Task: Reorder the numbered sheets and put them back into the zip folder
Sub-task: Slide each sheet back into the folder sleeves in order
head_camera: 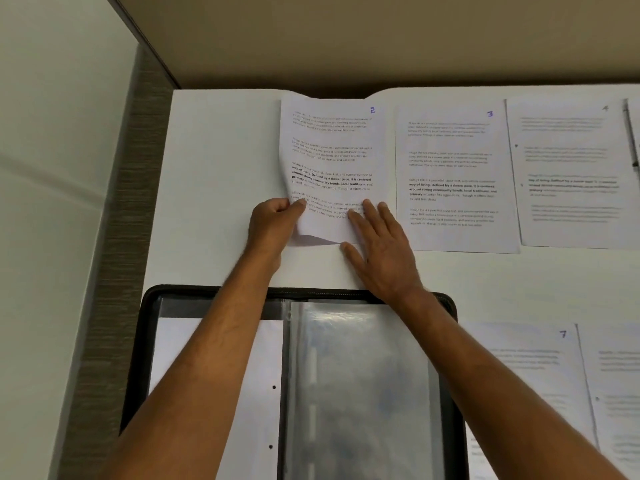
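Observation:
Printed sheets with handwritten numbers lie on a white table [221, 161]. Sheet 2 [332, 150] is at the back middle. My left hand [273, 220] pinches its lower left corner and lifts that edge, so the page curls up. My right hand [377, 244] lies flat with straight fingers on the sheet's lower right part. Sheet 3 [453, 178] lies beside it on the right, then sheet 4 [571, 171]. The black zip folder [138, 341] lies open in front of me, with a white punched sheet [263, 358] on its left side and clear plastic sleeves [360, 382] on its right.
Sheet 7 [530, 368] and another printed sheet [616, 382] lie at the right, next to the folder. A dark pen-like thing [632, 133] shows at the far right edge. A beige wall [346, 36] stands behind the table; a grey textured panel [114, 237] runs along its left edge.

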Action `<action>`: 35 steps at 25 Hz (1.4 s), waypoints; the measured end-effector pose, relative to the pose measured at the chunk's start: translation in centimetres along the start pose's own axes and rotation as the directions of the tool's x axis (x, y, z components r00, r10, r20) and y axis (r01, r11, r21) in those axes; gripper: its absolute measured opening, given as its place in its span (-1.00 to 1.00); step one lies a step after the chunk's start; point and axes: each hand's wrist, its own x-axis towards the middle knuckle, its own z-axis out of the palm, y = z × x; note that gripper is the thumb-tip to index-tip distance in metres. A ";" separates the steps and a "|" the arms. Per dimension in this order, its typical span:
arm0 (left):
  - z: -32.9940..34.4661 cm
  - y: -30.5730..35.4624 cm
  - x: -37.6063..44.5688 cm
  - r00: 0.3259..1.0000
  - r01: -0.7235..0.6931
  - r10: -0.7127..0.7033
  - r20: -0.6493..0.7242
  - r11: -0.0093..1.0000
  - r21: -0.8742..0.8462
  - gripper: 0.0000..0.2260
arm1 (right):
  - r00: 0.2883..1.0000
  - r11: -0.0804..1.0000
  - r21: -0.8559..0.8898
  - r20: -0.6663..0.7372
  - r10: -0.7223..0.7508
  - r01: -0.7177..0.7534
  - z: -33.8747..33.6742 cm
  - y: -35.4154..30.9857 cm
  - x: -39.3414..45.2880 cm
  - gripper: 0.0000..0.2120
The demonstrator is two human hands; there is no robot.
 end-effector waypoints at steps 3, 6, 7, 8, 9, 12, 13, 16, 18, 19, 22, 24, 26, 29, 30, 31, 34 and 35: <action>-0.5 0.3 -0.5 0.999 0.027 -0.023 0.049 0.996 -0.081 -0.82 | 0.997 0.999 0.051 0.079 -0.019 0.015 -1.0 0.0 0.0 -0.40; -1.2 -0.2 -2.0 0.996 0.055 -0.044 0.078 0.988 -0.147 -0.77 | 0.986 0.964 0.256 0.165 0.032 -0.074 -2.8 -0.3 -0.4 -0.49; -1.5 -0.7 -2.8 0.996 0.067 -0.055 0.077 0.984 -0.163 -0.77 | 0.985 0.928 0.352 0.160 0.070 -0.124 -3.5 -0.6 -0.9 -0.52; -1.8 -1.1 -3.6 0.994 0.081 -0.066 0.085 0.979 -0.189 -0.78 | 0.980 0.870 0.454 0.141 0.143 -0.192 -4.1 -0.9 -1.4 -0.54; -2.1 -1.6 -4.5 0.991 0.103 -0.081 0.104 0.968 -0.228 -0.79 | 0.961 0.780 0.563 0.121 0.249 -0.274 -4.9 -1.5 -2.0 -0.56; -3.1 -3.0 -8.0 0.975 0.187 -0.135 0.177 0.930 -0.318 -0.81 | 0.817 0.471 0.755 0.146 0.558 -0.457 -7.4 -2.7 -4.0 -0.62; -3.5 -3.6 -9.0 0.971 0.197 -0.140 0.191 0.926 -0.321 -0.82 | 0.767 0.361 0.789 0.205 0.608 -0.497 -8.0 -2.8 -4.6 -0.65; -4.1 -5.7 -11.9 0.965 0.189 -0.119 0.233 0.934 -0.303 -0.81 | 0.707 0.010 0.814 0.498 0.503 -0.580 -9.7 -2.7 -6.7 -0.71; -4.2 -7.1 -13.6 0.958 0.166 -0.095 0.269 0.953 -0.253 -0.75 | 0.713 -0.024 0.792 0.563 0.418 -0.611 -10.3 -2.6 -8.4 -0.67; -4.2 -7.8 -14.3 0.954 0.155 -0.084 0.288 0.960 -0.233 -0.74 | 0.722 -0.004 0.789 0.564 0.401 -0.615 -10.5 -2.5 -9.1 -0.67; -3.8 -9.6 -16.0 0.946 0.097 -0.030 0.322 0.976 -0.194 -0.78 | 0.768 0.101 0.788 0.550 0.328 -0.607 -10.9 -1.5 -11.1 -0.65; -3.1 -10.6 -16.7 0.953 -0.031 0.060 0.298 0.994 -0.103 -0.80 | 0.788 0.243 0.756 0.536 0.304 -0.608 -11.2 -0.5 -12.3 -0.62; -2.3 -11.2 -17.4 0.955 -0.216 0.191 0.228 0.973 0.088 -0.77 | 0.804 0.374 0.717 0.468 0.366 -0.587 -11.5 0.4 -13.0 -0.66; -1.1 -12.2 -17.4 0.867 -0.490 0.474 0.153 0.757 0.432 -0.65 | 0.816 0.410 0.743 0.313 0.486 -0.529 -11.8 2.5 -13.7 -0.66; -0.9 -12.4 -17.3 0.838 -0.518 0.513 0.185 0.643 0.564 -0.60 | 0.801 0.397 0.759 0.261 0.539 -0.515 -11.9 3.2 -13.9 -0.65; -0.7 -12.8 -17.2 0.830 -0.510 0.510 0.227 0.527 0.680 -0.55 | 0.775 0.374 0.777 0.218 0.593 -0.506 -11.9 3.9 -14.1 -0.64; -0.1 -14.1 -17.5 0.812 -0.493 0.490 0.317 0.286 0.822 -0.46 | 0.709 0.293 0.833 0.159 0.687 -0.470 -12.0 5.4 -14.6 -0.62; 0.0 -14.7 -17.5 0.800 -0.502 0.503 0.328 0.261 0.824 -0.46 | 0.702 0.265 0.850 0.160 0.694 -0.456 -11.9 5.6 -14.7 -0.61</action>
